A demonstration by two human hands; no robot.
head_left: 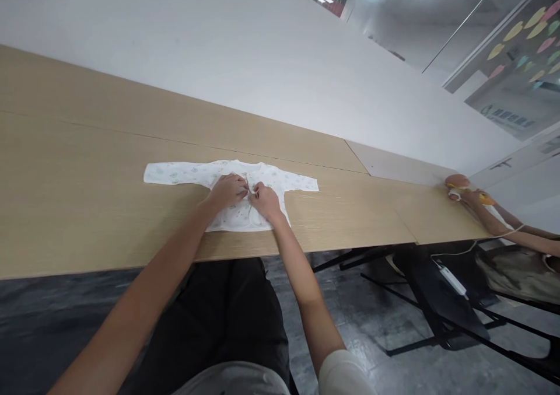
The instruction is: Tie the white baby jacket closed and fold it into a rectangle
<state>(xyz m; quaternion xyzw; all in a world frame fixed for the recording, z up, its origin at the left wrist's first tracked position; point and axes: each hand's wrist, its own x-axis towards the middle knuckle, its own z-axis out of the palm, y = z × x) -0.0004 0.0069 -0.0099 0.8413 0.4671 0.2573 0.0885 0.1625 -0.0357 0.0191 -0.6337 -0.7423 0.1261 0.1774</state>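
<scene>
Close together at mid-front of a small white shirt [240,213]: left hand [228,191] and right hand [266,199], fingers of both pinched narrow on its cloth; exact bit gripped too small to tell. Shirt flat beneath them, sleeves spread past either side, on a wooden table [350,214]. Beyond the hands, white wall [219,51]. Well off to their right, black chair [429,293], another person's arm [490,220].
</scene>
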